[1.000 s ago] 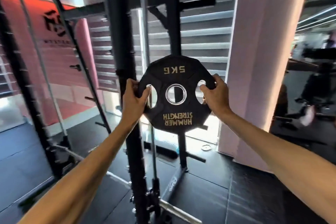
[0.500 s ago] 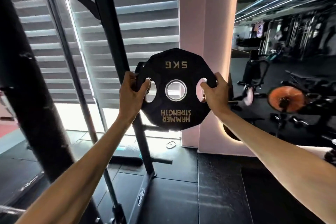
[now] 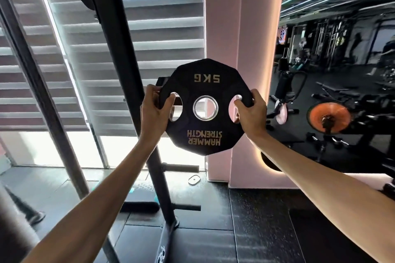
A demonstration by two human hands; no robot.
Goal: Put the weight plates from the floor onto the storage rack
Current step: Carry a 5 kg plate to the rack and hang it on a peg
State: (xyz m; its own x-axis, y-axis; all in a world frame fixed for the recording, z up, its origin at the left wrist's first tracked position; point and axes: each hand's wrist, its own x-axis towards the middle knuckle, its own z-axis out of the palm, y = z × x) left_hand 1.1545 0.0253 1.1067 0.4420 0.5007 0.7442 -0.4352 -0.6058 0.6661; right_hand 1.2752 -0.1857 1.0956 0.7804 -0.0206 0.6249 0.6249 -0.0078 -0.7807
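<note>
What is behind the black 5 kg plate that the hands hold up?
Behind the weight plate stand a pink pillar and a black rack post. A short peg sticks out at its left edge. The rest is covered.

Slatted blinds point(image 3: 149, 28) fill the window behind the grip, daylight glaring beneath them. A pink pillar point(image 3: 241, 28) stands just right of it. Dark mats point(image 3: 256, 230) cover the floor below; exercise bikes point(image 3: 327, 117) sit farther right in the dim.
</note>
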